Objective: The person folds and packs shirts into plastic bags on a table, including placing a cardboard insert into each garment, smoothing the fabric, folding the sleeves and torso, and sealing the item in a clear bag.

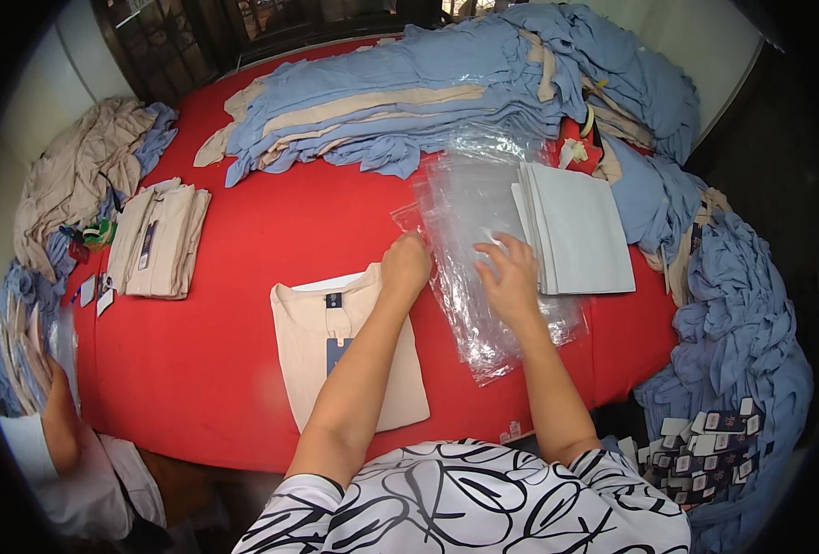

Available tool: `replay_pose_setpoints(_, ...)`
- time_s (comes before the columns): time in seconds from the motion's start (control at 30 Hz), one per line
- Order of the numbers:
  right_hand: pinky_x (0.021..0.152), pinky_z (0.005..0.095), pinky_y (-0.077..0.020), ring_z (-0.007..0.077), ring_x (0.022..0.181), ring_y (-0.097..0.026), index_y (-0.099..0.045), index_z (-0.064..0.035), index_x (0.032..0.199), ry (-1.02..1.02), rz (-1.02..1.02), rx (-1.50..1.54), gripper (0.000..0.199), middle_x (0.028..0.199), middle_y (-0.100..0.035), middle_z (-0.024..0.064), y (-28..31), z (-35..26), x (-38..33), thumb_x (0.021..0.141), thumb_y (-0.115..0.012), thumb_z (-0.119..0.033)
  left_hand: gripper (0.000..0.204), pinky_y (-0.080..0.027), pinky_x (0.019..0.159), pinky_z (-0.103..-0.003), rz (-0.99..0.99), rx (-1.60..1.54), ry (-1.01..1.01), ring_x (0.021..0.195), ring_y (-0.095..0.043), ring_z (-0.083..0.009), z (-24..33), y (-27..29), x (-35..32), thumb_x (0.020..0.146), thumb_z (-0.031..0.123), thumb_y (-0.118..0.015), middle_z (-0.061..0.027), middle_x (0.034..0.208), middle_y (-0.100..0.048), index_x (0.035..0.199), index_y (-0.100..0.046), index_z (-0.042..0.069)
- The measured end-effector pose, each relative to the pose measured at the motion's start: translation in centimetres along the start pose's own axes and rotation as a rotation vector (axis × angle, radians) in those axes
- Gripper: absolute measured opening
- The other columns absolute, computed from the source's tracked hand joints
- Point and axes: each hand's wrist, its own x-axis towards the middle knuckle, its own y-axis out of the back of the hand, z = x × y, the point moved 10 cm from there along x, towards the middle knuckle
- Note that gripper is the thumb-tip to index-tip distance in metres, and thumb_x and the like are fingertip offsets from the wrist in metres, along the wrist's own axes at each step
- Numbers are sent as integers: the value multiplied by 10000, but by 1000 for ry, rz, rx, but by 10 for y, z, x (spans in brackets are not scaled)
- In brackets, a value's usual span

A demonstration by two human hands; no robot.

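My left hand [406,269] is closed, its fingers pinching the left edge of a clear plastic bag at the top of a loose stack. Over the same clear plastic bags [469,217], my right hand [511,277] is open, thumb and fingers apart. Beneath my left forearm lies a folded beige shirt [395,392], with a dark neck label [334,300] and a dark hang tag [337,351] on its front. A sliver of white sheet [326,283] shows behind its collar. My forearm hides part of the shirt.
Folded beige shirts [165,240] are stacked at the left of the red table [215,369]. White sheets [585,231] lie right of the bags. Blue and beige garments [409,92] line the back. Several tags [705,452] sit on blue cloth at lower right. Another person's arm [61,420] is at left.
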Motion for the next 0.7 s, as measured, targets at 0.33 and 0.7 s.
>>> replay_pose_setpoints(0.33,1163,626,-136,311,1436,-297,-439,-212,1463,102,-281,-77,468,1518,-403,57,-112,16,14,1006,-479,-306,134,-507,612,-292,283,-565,190,662,-647,-155,-54,113,-20,911,92,-643,-102,720,-654,943,-538,14)
replay_pose_setpoints(0.7,1041,377,-395,234,1141,-571,-670,-4,1133,-129,-506,1375,327,1150,-657,138,-74,-97,41,977,-594,-282,318,-446,612,-227,-209,-1397,191,696,-569,-88,-65,174,-177,911,38,-593,0,778,-587,1225,-580,-7)
